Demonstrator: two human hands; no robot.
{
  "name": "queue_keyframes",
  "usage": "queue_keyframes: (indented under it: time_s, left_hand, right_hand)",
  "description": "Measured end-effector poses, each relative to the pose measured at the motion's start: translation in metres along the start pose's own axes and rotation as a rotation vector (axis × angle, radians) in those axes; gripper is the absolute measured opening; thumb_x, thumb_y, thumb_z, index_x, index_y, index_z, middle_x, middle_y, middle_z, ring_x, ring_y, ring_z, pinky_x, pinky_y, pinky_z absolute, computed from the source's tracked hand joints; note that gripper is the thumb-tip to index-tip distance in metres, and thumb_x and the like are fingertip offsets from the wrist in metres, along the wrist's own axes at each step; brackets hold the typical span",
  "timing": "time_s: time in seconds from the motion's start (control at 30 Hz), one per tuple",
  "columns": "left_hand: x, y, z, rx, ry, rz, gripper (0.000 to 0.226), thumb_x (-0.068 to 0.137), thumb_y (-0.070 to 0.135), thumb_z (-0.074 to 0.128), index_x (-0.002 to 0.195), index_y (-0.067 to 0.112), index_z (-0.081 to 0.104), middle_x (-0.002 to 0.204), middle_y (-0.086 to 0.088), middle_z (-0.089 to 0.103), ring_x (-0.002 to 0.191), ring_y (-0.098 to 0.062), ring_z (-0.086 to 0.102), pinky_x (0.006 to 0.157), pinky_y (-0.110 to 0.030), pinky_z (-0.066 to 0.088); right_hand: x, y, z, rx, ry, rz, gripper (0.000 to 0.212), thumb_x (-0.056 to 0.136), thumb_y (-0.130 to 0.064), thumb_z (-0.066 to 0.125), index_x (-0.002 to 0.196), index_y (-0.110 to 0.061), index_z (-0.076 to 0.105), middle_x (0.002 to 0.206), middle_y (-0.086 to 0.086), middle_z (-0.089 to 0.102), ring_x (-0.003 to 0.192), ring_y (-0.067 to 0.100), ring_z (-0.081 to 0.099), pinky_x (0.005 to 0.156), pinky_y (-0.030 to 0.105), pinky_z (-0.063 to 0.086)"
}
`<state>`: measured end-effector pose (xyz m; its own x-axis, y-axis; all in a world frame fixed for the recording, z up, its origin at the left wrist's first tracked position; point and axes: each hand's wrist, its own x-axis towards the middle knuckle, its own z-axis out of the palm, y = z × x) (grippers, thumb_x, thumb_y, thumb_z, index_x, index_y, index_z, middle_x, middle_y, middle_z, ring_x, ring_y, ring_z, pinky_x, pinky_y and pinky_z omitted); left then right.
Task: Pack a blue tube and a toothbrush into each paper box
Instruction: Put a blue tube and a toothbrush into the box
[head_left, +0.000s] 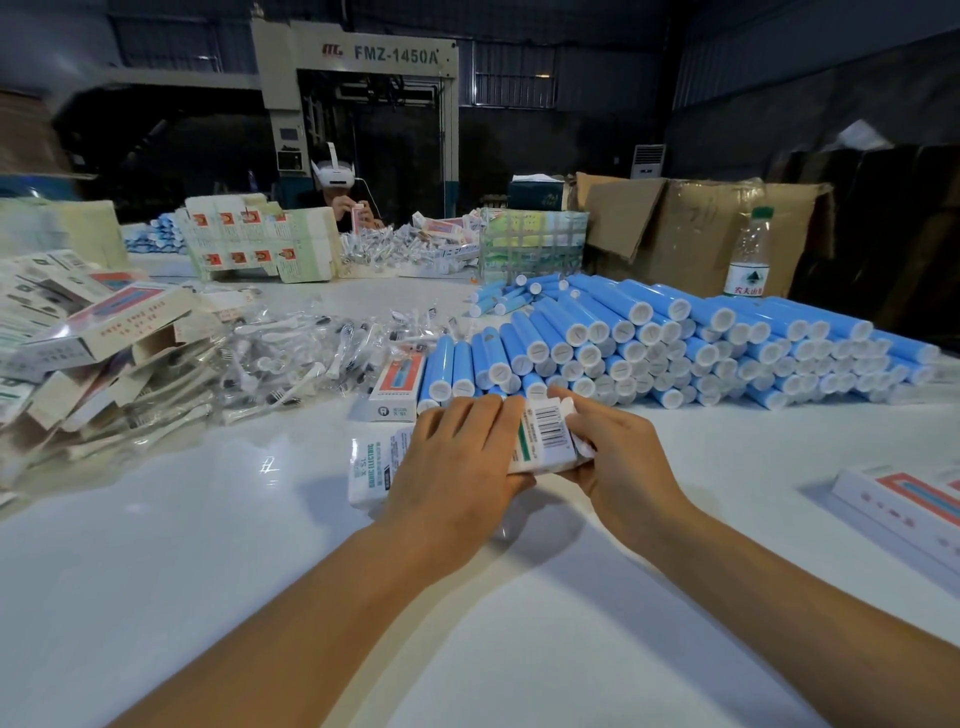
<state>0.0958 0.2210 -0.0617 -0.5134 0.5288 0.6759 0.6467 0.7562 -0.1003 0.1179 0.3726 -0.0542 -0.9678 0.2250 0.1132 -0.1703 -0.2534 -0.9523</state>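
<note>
Head view: both hands grip one white paper box (545, 441) just above the white table (208, 545). The left hand (457, 467) wraps over its middle, and the right hand (618, 457) pinches its barcode end. Blue tubes (675, 343) are stacked just behind, wrapped toothbrushes (291, 353) lie heaped to the left, beside empty boxes (93, 332).

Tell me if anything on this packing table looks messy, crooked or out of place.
The opened paper boxes at the left lie in a tumbled heap, tilted every way with flaps hanging open, and the bagged toothbrushes beside them are strewn loosely. The blue tubes are stacked neatly by comparison. Nothing looks spilled or damaged.
</note>
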Motion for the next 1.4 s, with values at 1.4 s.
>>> queue_keyframes:
  time_s: [1.4]
  left_hand:
    - [0.003,0.002,0.009,0.082,-0.026,-0.208,0.064,0.093,0.054,0.041,0.141,0.017,0.023,0.134,-0.001,0.037,0.12,-0.022,0.035,0.095,-0.033,0.028]
  right_hand:
    - [-0.01,0.011,0.006,-0.784,0.225,-0.572,0.031,0.087,-0.01,0.066,0.066,-0.022,0.047,0.071,-0.006,0.05,0.066,-0.005,0.047,0.058,0.009,0.038]
